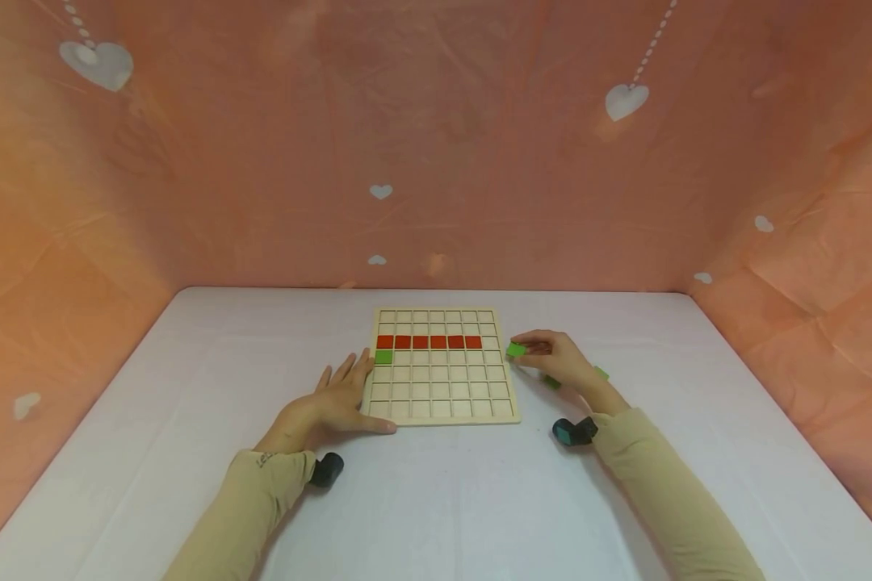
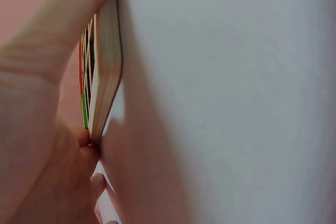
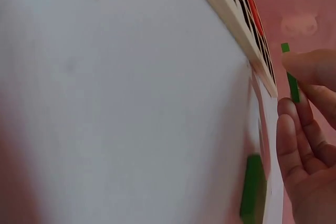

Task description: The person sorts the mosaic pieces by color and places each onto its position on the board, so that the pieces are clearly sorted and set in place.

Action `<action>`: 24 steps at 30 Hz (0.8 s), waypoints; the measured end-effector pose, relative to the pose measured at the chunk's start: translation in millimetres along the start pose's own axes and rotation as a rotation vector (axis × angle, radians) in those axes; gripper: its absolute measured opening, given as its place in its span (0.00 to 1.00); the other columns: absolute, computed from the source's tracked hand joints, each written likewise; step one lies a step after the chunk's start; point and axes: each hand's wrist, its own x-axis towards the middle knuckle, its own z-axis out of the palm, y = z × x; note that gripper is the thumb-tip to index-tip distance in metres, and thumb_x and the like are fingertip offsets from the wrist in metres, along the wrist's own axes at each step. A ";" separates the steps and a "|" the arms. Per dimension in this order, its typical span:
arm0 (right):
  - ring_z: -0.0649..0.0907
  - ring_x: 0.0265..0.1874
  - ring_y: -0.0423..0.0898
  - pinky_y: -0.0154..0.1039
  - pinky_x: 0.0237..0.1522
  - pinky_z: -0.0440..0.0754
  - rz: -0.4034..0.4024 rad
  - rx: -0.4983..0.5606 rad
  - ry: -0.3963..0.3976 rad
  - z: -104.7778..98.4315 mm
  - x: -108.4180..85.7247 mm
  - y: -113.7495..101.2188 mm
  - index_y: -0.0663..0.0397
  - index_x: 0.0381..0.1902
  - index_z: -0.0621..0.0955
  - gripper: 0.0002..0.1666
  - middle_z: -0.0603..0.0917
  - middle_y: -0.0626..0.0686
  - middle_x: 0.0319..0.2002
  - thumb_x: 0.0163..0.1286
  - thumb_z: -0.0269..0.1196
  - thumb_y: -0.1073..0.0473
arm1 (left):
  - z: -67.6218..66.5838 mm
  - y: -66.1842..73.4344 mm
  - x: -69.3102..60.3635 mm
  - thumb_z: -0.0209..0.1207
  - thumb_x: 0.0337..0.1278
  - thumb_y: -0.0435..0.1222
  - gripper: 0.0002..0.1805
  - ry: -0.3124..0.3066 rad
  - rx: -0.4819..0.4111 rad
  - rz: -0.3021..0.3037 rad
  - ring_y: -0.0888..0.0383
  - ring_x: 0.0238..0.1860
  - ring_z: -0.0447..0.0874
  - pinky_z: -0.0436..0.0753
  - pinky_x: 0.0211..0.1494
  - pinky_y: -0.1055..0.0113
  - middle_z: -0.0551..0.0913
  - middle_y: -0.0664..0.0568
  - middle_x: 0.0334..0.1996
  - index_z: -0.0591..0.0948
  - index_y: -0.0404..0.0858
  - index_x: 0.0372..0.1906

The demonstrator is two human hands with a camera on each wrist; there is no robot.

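Observation:
A pale wooden grid board (image 1: 454, 420) lies flat on the table. One row toward its back holds several red square tiles (image 1: 438, 342), side by side from the left edge. Just in front of that row's left end sits a green tile (image 1: 383, 357). My left hand (image 1: 341, 401) rests spread against the board's left side, its thumb at the front left corner. Off the board's right edge, my right hand (image 1: 561, 359) pinches another green tile (image 1: 515, 349) between thumb and fingers; the right wrist view shows that pinched tile (image 3: 293, 88) edge-on, above the table.
Two loose green tiles, one under the right hand (image 1: 552, 382) and one beyond the wrist (image 1: 601, 373), are partly hidden. A white cloth covers the table (image 1: 436, 500). An orange curtain with hearts (image 1: 436, 145) hangs behind and at both sides. Small black cameras (image 1: 327, 470) sit at both wrists.

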 end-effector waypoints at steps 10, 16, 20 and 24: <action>0.81 0.48 0.53 0.45 0.52 0.78 -0.020 0.000 -0.011 11.5 7.3 -7.2 0.61 0.54 0.80 0.23 0.82 0.61 0.52 0.61 0.67 0.61 | -4.6 5.2 -3.3 0.67 0.42 0.62 0.67 -0.023 0.000 -0.019 0.41 0.76 0.31 0.33 0.75 0.41 0.36 0.39 0.77 0.42 0.30 0.75; 0.80 0.47 0.51 0.45 0.53 0.77 -0.007 0.022 -0.018 20.3 9.0 -14.4 0.60 0.55 0.80 0.23 0.82 0.60 0.51 0.62 0.67 0.60 | -6.9 9.1 -6.3 0.67 0.42 0.61 0.66 -0.018 -0.007 -0.020 0.40 0.76 0.32 0.34 0.74 0.40 0.38 0.38 0.77 0.43 0.29 0.75; 0.80 0.47 0.51 0.46 0.53 0.77 -0.010 0.034 -0.028 26.0 11.1 -18.3 0.60 0.55 0.80 0.23 0.82 0.60 0.50 0.62 0.67 0.60 | -6.7 9.2 -6.5 0.67 0.42 0.61 0.66 -0.015 -0.006 -0.021 0.40 0.76 0.32 0.34 0.74 0.40 0.38 0.38 0.77 0.43 0.30 0.75; 0.81 0.46 0.51 0.46 0.54 0.78 -0.028 0.049 -0.044 31.6 13.2 -22.5 0.60 0.55 0.80 0.23 0.82 0.60 0.50 0.61 0.67 0.60 | -7.5 8.8 -6.5 0.67 0.42 0.61 0.67 -0.021 -0.004 -0.019 0.40 0.76 0.31 0.33 0.74 0.40 0.37 0.38 0.77 0.42 0.29 0.75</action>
